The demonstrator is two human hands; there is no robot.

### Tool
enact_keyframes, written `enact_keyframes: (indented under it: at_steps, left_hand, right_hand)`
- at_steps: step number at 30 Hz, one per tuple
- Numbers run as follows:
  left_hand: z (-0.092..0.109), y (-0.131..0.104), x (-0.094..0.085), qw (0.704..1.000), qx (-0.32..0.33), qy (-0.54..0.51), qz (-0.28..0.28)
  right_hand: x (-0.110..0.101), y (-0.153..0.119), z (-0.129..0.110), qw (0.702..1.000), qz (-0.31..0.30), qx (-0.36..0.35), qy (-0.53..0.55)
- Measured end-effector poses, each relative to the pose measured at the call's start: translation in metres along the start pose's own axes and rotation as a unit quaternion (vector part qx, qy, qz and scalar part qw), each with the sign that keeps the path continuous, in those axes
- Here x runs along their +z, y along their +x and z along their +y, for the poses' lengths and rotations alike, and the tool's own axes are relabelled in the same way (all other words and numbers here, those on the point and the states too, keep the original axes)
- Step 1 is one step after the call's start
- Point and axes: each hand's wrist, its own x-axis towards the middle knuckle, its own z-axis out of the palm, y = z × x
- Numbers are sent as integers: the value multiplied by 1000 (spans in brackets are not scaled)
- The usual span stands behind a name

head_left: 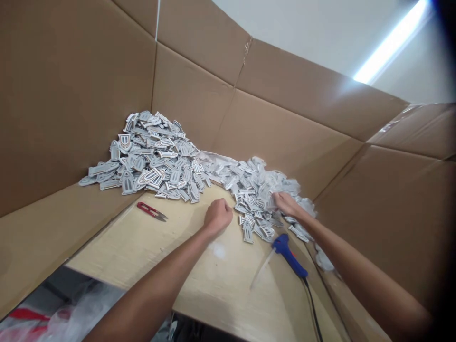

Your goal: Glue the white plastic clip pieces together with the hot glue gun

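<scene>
My left hand is closed in a fist just above the wooden board, left of the right-hand heap. Its fingertips face away, and whatever it may hold is hidden. At the right-hand heap of grey shield-shaped pieces, my right hand has its fingers closed on thin clear plastic, seemingly a small bag. Many pieces here are in or under such plastic. A taller heap of grey shield-shaped pieces with white and dark stripes rises at the left, mostly unwrapped.
Red-handled thread snips lie on the wooden board left of my left hand. A blue glue gun with a glue stick and black cord lies at the right. Tall cardboard walls surround the back. Plastic bags show below the front edge.
</scene>
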Motion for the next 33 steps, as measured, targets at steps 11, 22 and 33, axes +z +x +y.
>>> enact_keyframes:
  at_steps: [11, 22, 33]
  left_hand:
    - [1, -2, 0, 1000, -2, 1, -6]
    - [3, 0, -2, 1000, 2, -6, 11]
    - [1, 2, -1, 1000, 11, 7, 24]
  right_hand:
    - [-9, -2, -1, 996, 80, -13, -41]
    - [-40, -90, -104, 910, -192, -191, 314]
    - [48, 44, -108, 998, 32, 46, 32]
